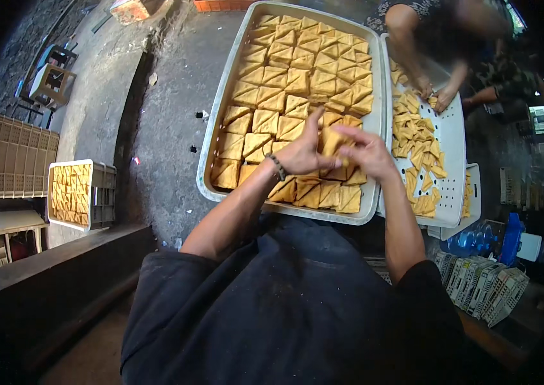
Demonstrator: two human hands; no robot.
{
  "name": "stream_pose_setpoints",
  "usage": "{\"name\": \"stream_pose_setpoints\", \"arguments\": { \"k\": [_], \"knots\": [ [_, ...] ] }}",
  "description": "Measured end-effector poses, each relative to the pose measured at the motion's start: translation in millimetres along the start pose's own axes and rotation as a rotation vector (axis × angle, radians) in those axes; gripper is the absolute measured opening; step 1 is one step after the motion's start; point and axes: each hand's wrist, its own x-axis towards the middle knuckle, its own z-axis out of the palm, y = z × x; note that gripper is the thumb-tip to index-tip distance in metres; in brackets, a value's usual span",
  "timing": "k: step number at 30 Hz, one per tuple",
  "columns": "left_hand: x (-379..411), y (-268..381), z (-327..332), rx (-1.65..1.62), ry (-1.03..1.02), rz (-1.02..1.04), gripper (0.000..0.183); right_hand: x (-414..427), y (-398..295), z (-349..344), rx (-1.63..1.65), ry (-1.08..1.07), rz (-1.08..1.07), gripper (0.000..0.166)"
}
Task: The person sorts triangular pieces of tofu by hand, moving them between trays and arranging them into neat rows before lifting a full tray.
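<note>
A large pale plastic tray (208, 166) lies before me, filled with rows of yellow-brown triangular pieces, probably fried tofu (265, 121), mostly paired into squares. My left hand (301, 151), with a beaded bracelet on its wrist, is over the tray's near right part, fingers spread and thumb towards my right hand. Close beside it my right hand (366, 151) is curled, its fingers blurred. Between the two hands are yellow pieces (332, 142); my left thumb and right fingers are at them. Blur hides how firmly either hand grips them.
To the right, a perforated white tray (452, 144) holds loose yellow pieces; another person's hands (433, 96) are at its far end. A filled crate (91, 192) stands at left beside a dark ledge (65, 252). Stacked crates (483, 284) and a blue water bottle (469, 242) are at lower right.
</note>
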Motion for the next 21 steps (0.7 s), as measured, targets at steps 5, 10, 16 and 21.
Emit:
{"name": "stream_pose_setpoints", "arguments": {
  "k": [5, 10, 16, 21],
  "knots": [
    [3.7, -41.0, -8.9, 0.93, 0.142, 0.143, 0.089, 73.9, 0.3, -27.5, -0.215, 0.321, -0.158, 0.045],
    [-16.2, -55.1, 7.0, 1.189, 0.096, 0.035, 0.08, 112.4, 38.4, -13.0, -0.325, 0.069, -0.016, 0.043],
    [-10.7, -53.9, 9.6, 1.173, 0.074, 0.084, 0.081, 133.0, 51.5, -27.2, -0.224, 0.018, 0.134, 0.041],
    [12.0, -41.0, 18.9, 1.137, 0.035, 0.084, 0.077, 116.1, 54.0, -32.5, -0.37, 0.27, 0.105, 0.039]
  ]
}}
